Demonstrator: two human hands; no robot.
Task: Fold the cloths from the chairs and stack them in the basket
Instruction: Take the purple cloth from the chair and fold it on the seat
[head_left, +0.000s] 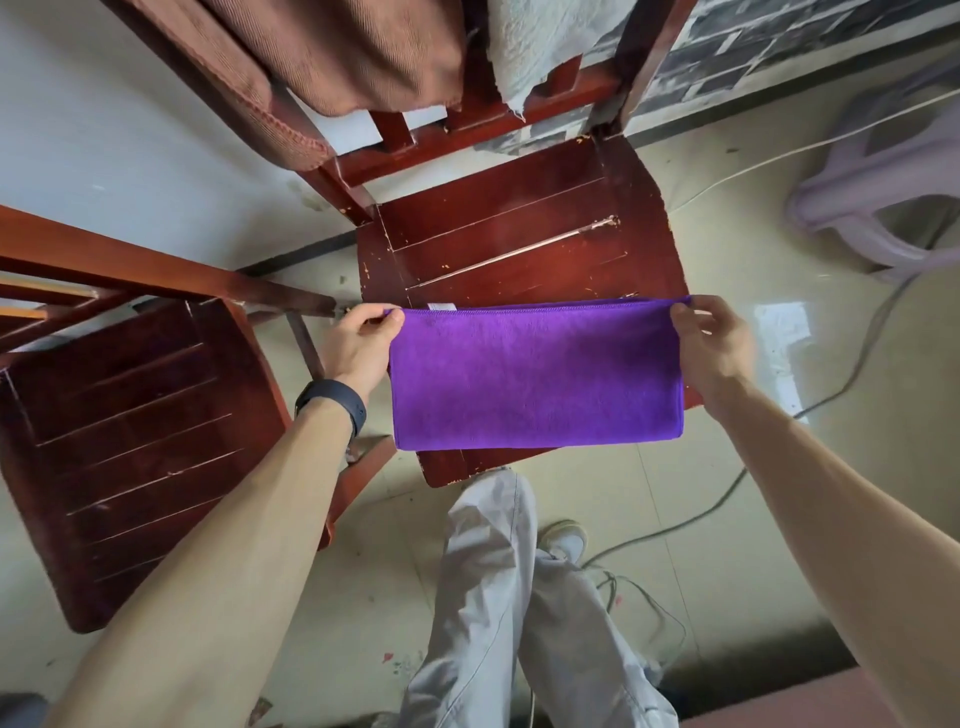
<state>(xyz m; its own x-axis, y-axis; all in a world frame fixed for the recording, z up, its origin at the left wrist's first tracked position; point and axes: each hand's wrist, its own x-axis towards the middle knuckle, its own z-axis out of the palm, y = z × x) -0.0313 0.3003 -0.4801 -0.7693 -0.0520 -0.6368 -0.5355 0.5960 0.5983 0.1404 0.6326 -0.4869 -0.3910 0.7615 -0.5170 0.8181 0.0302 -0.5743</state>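
Observation:
A purple cloth (535, 374), folded in half into a wide rectangle, hangs over the seat of the dark red wooden chair (509, 239) in front of me. My left hand (361, 338) pinches its upper left corner. My right hand (711, 338) pinches its upper right corner. Over the chair's backrest hang a brown cloth (332, 57) and a pale grey-white cloth (540, 41). No basket is in view.
A second dark red chair (130, 431) stands at my left, its seat bare. A pale lilac plastic stool (883, 171) stands at the far right. Cables (841, 384) trail over the tiled floor on the right. My legs and shoe are below.

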